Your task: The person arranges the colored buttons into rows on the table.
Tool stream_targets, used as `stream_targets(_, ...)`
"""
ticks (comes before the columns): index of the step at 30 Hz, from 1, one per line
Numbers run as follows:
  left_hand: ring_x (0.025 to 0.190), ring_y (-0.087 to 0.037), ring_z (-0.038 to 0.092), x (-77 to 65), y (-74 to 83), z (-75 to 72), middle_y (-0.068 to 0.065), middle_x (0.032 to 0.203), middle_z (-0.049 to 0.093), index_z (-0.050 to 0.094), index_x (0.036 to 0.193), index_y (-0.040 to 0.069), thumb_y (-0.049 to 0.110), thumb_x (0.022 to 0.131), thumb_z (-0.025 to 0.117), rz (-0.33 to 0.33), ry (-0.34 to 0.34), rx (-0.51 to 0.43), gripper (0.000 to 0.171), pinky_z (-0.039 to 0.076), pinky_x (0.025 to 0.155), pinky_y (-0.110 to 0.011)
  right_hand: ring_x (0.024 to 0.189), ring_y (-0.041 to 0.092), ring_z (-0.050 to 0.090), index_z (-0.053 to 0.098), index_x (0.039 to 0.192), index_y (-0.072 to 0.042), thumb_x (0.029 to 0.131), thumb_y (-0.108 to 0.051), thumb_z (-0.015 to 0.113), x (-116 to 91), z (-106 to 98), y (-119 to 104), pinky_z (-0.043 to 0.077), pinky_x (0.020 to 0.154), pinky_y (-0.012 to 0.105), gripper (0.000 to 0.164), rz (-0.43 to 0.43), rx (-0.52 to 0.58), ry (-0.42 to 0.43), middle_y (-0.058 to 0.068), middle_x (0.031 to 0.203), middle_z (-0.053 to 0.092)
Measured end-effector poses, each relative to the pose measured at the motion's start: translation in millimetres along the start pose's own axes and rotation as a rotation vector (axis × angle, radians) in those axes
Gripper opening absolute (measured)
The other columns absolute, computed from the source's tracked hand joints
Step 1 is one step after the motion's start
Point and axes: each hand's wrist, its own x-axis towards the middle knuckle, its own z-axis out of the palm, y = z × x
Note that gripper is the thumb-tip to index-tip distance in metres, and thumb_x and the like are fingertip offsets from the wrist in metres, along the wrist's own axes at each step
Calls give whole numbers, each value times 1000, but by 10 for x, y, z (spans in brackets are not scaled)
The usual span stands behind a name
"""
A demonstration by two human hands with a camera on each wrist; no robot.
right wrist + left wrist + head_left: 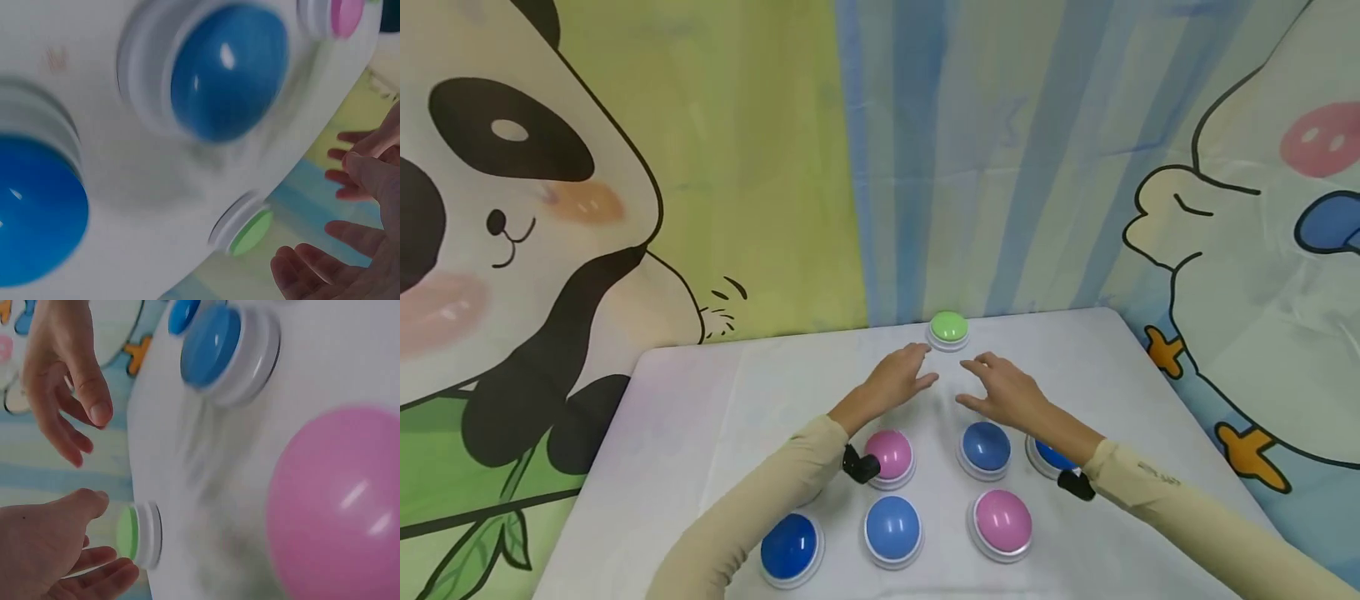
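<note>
A green push button (949,327) on a white round base stands at the far edge of the white table. Just left of it my left hand (895,379) reaches forward over the table, fingers loosely bent and holding nothing. To its right my right hand (1006,392) faces it, fingers spread and slightly curved, also holding nothing. Both hands appear above the tabletop in the left wrist view, where the green button (128,532) sits beyond the left fingers. Below the left wrist is a pink button (889,455); a blue button (986,447) lies nearer than the right hand.
Another blue button (1054,455) is partly covered by the right forearm. In the front row stand a dark blue button (788,547), a lighter blue button (892,528) and a pink button (1003,522). Cloth walls with cartoon animals (572,208) rise behind the white table (692,433).
</note>
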Motion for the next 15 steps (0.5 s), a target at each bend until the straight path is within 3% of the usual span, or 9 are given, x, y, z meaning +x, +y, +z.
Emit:
stream_targets(5,123,-26,58,421,-147,149,-15,133,58,46,138,1,26,94,63,-107,-34,-30,53,48,105,-37,105,36,60,55,135,-6,84,-40,74,506,115,284,58,70,45,64,91,-23,-44,22,125,58)
stream_targets(8,122,-29,58,637,-194,214,-16,131,59,47,138,1,20,94,64,-128,-2,-59,50,49,103,-39,107,39,58,52,137,-4,84,-35,74,773,168,463,56,74,51,65,179,-2,-46,24,123,56)
stream_targets(11,122,-29,57,771,-241,257,-15,132,58,46,140,4,14,93,64,-160,27,-58,51,49,102,-39,113,41,55,48,139,-4,85,-31,74,1006,225,547,54,82,55,67,268,37,-72,25,125,53)
stream_targets(15,124,-28,55,834,-297,305,-14,136,55,44,143,5,8,92,64,-187,56,-82,55,46,105,-38,125,42,48,40,145,-6,87,-31,72,1218,329,529,48,97,57,71,351,113,-122,26,136,46)
